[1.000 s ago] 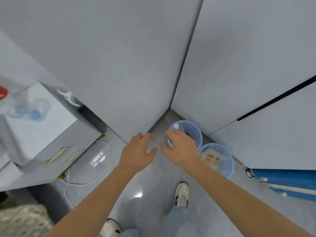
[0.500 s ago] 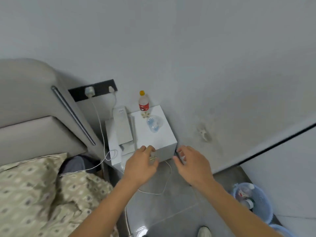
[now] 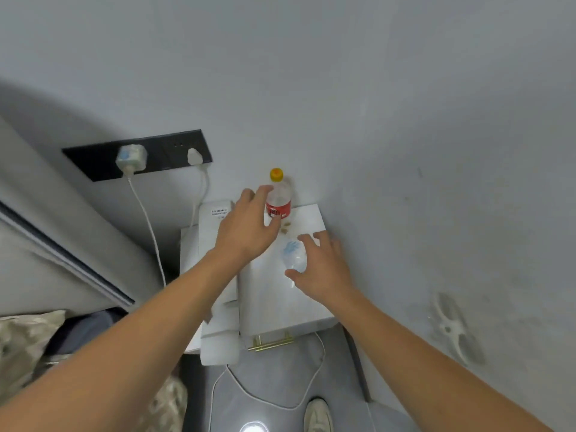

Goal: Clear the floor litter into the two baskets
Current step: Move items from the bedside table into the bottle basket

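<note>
A white nightstand [image 3: 282,310] stands against the grey wall, with a stack of white boxes [image 3: 215,226] touching its left edge. On its top there are two bottles: one upright soda bottle [image 3: 278,199] with a red label and yellow cap at the back edge, and one clear crumpled bottle [image 3: 293,256] with a blue label lying near the middle. A few small crumbs [image 3: 285,227] sit between them (too small to count with confidence). The two baskets are not in view.

The left hand [image 3: 246,227] has its fingers spread and slightly curved beside the soda bottle, thumb and fingertips at its lower body, not yet clamped round it. The right hand [image 3: 322,269] lies over the crumpled bottle with fingers loosely bent; the thumb touches the bottle's near end, though whether it has a real hold I cannot tell.

Risks, as a judgement: the tall soda bottle may topple toward the wall if the left fingers nudge it before closing, since it stands narrow and close to the back edge. The crumpled bottle is light and slick, so a glancing touch could roll it off the right edge. Two white cables [image 3: 146,219] hang from the black socket strip [image 3: 137,154] and one loops on the floor by the shoe [image 3: 318,416], a likely snag when stepping away.
</note>
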